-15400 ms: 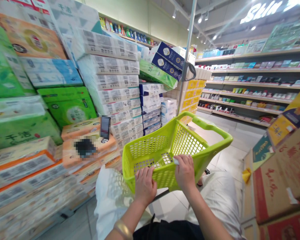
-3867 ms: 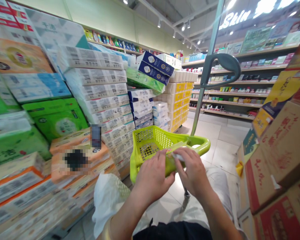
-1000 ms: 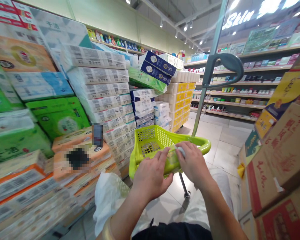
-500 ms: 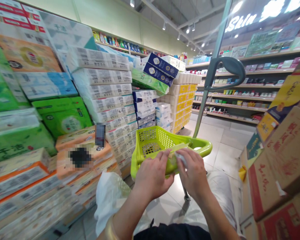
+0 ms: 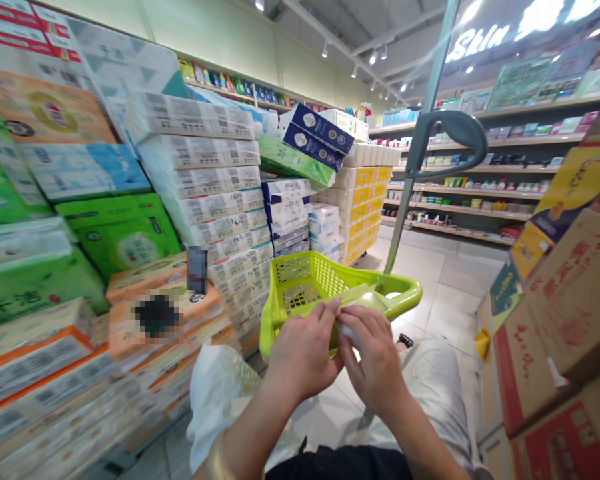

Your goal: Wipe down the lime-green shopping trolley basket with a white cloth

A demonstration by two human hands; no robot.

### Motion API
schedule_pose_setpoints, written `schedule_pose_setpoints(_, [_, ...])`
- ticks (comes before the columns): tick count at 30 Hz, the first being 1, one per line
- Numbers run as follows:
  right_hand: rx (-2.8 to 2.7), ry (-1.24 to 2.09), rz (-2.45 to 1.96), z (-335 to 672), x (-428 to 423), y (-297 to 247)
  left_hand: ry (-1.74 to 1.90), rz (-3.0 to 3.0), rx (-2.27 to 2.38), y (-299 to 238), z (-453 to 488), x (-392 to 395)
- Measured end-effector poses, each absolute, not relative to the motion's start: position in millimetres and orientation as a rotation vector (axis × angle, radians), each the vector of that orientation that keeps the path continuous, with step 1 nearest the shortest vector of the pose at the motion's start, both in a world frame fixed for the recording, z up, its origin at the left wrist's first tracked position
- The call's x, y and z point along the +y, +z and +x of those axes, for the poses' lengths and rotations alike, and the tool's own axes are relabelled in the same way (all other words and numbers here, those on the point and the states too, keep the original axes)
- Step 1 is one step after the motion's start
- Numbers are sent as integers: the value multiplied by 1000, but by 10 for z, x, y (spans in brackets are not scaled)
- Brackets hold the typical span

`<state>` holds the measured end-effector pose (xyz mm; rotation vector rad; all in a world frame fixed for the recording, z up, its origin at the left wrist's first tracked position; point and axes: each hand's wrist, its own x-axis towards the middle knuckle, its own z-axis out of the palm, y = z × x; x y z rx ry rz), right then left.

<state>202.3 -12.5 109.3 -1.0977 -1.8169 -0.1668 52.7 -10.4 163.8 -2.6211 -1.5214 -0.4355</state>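
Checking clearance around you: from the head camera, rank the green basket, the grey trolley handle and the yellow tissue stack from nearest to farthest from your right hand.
1. Green basket: its rim touches the right hand.
2. Grey trolley handle: above, to the right.
3. Yellow tissue stack: beyond the basket, down the aisle.

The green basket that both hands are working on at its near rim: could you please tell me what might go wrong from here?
1. Both hands, left hand and right hand, press on one rim of the basket; it might tip or roll away on the smooth floor.
2. The small white piece pinched by the right hand could slip out.
3. The tissue packs beside the basket are stacked high; a bump might topple them.
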Motion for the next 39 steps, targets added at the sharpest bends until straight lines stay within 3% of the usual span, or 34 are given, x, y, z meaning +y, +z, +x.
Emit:
schedule_pose_setpoints(9, [-1587, -209, -1206, 2190, -40, 1045, -418, -2598, -1540, 1635, 532, -110])
schedule_pose_setpoints(16, [-1824, -186, -1023, 2044, -138, 1046, -418, -2632, -1516, 1636, 529, -101])
schedule_pose_setpoints(23, [-1508, -233, -1216, 2253, 6, 985, -388, -2615, -1560, 1680, 518, -113])
schedule_pose_setpoints(30, [-1768, -225, -1020, 2046, -138, 982, -386, -2600, -1570, 1672, 533, -112])
schedule_pose_setpoints(39, [-1487, -216, -1189, 2250, -22, 939, -376, -2594, -1574, 1678, 540, -127])
